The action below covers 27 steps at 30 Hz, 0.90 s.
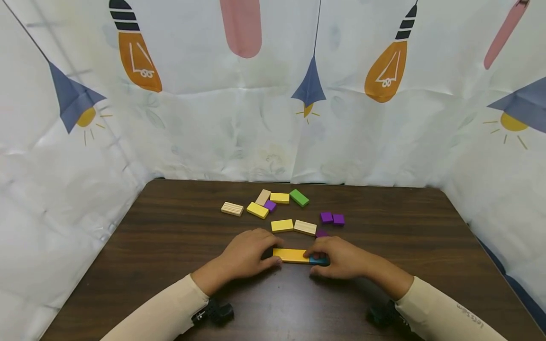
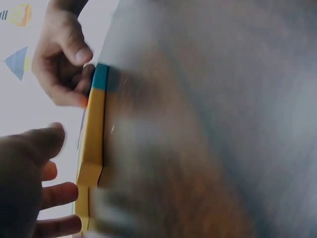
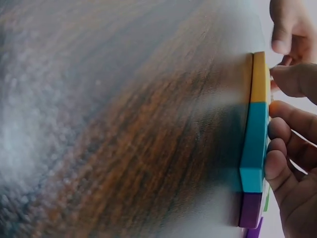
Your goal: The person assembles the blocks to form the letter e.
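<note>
A long yellow piece [image 1: 291,255] lies across the table, with a teal-blue block [image 1: 319,260] end to end at its right. My right hand [image 1: 341,258] holds the blue block with curled fingers, its index tip reaching the yellow. In the right wrist view, fingertips [image 3: 277,166] stand against the teal block [image 3: 253,144]. Around the yellow piece's left end, my left hand [image 1: 251,253] has thumb and fingers spread apart. The left wrist view shows these fingers [image 2: 59,193] loose beside the yellow side [image 2: 94,134]; whether any touches it I cannot tell.
Behind the hands lie several loose blocks: yellow [image 1: 282,226], plain wood [image 1: 304,227], purple [image 1: 326,218] and a green one [image 1: 299,198]. A purple block [image 1: 321,233] is partly hidden by the right hand. The brown table [image 1: 170,246] meets a printed white curtain [image 1: 213,137].
</note>
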{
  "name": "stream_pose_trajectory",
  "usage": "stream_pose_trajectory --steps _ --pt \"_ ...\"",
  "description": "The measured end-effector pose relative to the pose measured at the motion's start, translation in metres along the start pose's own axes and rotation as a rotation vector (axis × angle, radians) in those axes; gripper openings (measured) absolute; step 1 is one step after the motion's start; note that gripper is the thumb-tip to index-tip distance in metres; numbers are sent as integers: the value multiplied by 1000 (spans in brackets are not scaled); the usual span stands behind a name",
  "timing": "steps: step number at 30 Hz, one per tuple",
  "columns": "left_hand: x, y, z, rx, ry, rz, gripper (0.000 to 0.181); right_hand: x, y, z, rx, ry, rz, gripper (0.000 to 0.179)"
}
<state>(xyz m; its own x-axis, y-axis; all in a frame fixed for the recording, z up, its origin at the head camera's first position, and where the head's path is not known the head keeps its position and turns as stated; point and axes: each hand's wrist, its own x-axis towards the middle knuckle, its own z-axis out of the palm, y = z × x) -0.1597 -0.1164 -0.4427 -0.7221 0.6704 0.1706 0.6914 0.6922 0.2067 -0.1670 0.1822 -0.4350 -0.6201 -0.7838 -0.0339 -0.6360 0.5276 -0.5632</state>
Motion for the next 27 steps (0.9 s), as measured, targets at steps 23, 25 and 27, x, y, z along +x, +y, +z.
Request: stream_pose_trajectory --steps 23,25,27 --pt "-6 -95 -20 46 196 -259 45 -2 -2 1 -9 -5 33 33" --pt "-8 -101 -20 45 193 -277 44 -2 -2 2 -10 -3 33 33" --pt "-10 -106 -20 40 184 -293 44 -2 -2 2 -12 -1 34 33"
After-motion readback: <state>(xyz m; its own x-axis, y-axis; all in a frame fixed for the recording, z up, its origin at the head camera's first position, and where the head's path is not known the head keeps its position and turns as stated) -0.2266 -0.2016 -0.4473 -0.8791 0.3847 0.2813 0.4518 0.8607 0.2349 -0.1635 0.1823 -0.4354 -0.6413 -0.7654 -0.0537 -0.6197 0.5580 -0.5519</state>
